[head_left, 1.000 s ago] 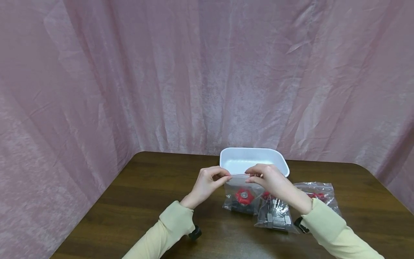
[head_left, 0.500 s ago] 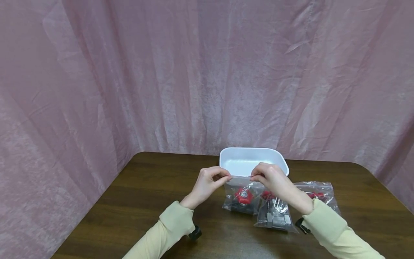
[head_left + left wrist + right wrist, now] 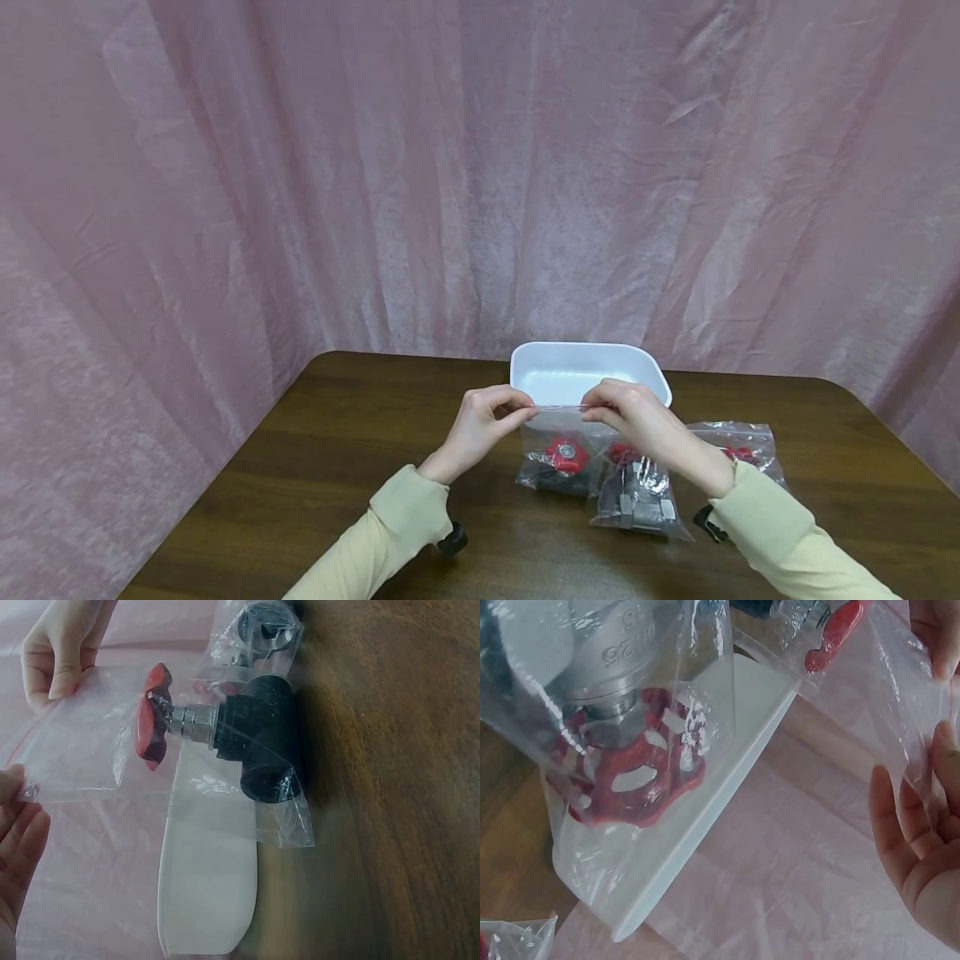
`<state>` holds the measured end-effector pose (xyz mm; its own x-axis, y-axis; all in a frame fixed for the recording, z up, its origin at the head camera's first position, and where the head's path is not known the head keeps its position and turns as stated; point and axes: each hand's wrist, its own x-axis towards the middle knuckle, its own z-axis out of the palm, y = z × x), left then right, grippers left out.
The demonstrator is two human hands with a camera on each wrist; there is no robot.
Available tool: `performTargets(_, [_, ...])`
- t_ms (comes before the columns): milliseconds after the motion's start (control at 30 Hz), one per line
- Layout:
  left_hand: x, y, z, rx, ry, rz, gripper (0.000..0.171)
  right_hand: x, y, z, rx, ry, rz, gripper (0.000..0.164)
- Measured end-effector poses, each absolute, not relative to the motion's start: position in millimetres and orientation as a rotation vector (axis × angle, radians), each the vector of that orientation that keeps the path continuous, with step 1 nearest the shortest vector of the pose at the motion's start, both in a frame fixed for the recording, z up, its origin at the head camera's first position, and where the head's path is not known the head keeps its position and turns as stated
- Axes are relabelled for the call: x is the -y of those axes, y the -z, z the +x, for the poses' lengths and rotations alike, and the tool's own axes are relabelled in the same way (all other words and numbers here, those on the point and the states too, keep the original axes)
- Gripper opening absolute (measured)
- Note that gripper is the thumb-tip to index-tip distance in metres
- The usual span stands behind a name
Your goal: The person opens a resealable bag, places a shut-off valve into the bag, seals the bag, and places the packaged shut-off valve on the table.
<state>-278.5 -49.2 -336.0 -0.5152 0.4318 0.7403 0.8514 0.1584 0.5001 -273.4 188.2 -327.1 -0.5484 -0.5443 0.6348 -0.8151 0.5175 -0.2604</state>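
A clear zip bag (image 3: 536, 468) stands on the table, its top edge pulled up between both hands. Inside is a valve (image 3: 259, 739) with a dark body, a metal stem and a red handwheel (image 3: 566, 455). My left hand (image 3: 486, 423) pinches the bag's top left corner between thumb and fingers. Farther right along the same edge, my right hand (image 3: 628, 414) pinches the strip with thumb and forefinger. In the left wrist view, a reddish zip line (image 3: 24, 744) runs along the bag's mouth between the two hands.
Right of the held bag lies a second clear bag (image 3: 643, 510) with a silver valve and red handwheel. Partly behind the right forearm is a third bag (image 3: 738, 437) with a red part. A white tray (image 3: 585, 358) stands behind the hands, near the pink curtain (image 3: 480, 208).
The right hand has slid right along the bag's top edge and its fingers have drawn together on it. The left hand has stayed at its corner.
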Motion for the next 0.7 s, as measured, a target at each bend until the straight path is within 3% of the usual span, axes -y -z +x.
performTargets(300, [49, 338, -279, 2.016, 1.330, -1.189, 0.007, -199, 328, -274, 2.321, -0.799, 1.107, 0.023])
performTargets(500, [49, 338, -279, 2.008, 1.321, -1.189, 0.008, -202, 326, -273, 2.359, -0.812, 1.045, 0.015])
performTargets(700, [48, 338, -278, 1.997, 1.300, -1.214, 0.008, -201, 328, -273, 2.220, -0.772, 1.115, 0.018])
